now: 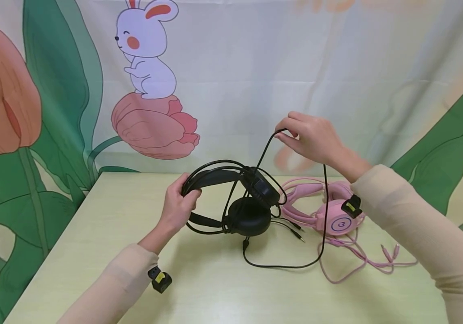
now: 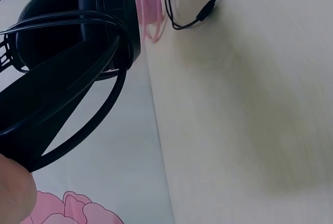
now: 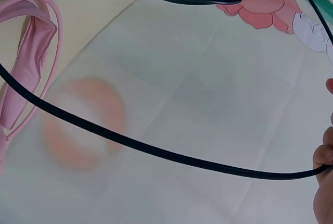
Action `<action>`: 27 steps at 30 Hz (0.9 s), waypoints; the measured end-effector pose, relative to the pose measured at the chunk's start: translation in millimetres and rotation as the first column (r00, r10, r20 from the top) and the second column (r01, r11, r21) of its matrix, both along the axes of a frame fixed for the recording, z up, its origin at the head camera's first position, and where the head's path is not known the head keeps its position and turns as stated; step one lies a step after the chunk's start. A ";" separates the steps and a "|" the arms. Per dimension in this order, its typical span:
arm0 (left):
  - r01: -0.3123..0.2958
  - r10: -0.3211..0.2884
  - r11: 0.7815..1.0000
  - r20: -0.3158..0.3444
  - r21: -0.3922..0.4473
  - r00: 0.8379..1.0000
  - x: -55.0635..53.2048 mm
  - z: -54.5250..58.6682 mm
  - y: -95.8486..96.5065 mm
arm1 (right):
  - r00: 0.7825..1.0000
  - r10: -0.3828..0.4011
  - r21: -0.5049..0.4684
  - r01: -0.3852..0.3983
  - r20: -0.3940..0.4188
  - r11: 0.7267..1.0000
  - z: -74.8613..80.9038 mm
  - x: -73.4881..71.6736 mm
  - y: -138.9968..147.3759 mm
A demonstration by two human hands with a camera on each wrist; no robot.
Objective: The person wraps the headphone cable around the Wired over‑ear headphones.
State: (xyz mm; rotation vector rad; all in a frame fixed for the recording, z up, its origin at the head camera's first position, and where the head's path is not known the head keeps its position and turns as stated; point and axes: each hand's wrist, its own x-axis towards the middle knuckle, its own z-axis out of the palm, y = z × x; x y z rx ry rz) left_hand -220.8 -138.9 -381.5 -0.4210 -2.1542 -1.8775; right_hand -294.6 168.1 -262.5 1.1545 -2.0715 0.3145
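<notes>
A black over-ear headset [image 1: 249,216] is held up above the table, its headband toward the left and its ear cups toward the right. My left hand [image 1: 179,204] grips the headband, with the thumb on the near side. Higher up and to the right, my right hand [image 1: 310,137] pinches the headset's black cable [image 1: 326,202] between thumb and fingers. From there the cable hangs in a long loop down toward the table. Several turns of cable cross the headset's cups and band. In the left wrist view the padded headband [image 2: 57,88] runs down to the thumb.
A pink headset [image 1: 337,216] lies on the table behind and right of the black one, its pink cable [image 1: 353,252] spread in front. Black plugs [image 1: 296,233] hang near it. A printed curtain [image 1: 235,81] closes off the table's [image 1: 215,292] back edge.
</notes>
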 end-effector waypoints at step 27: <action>0.465 -0.562 0.773 0.127 0.432 0.817 -29.8 -5.0 1.5 | 0.805 -0.265 0.095 0.255 0.530 0.962 -20.9 -42.7 5.2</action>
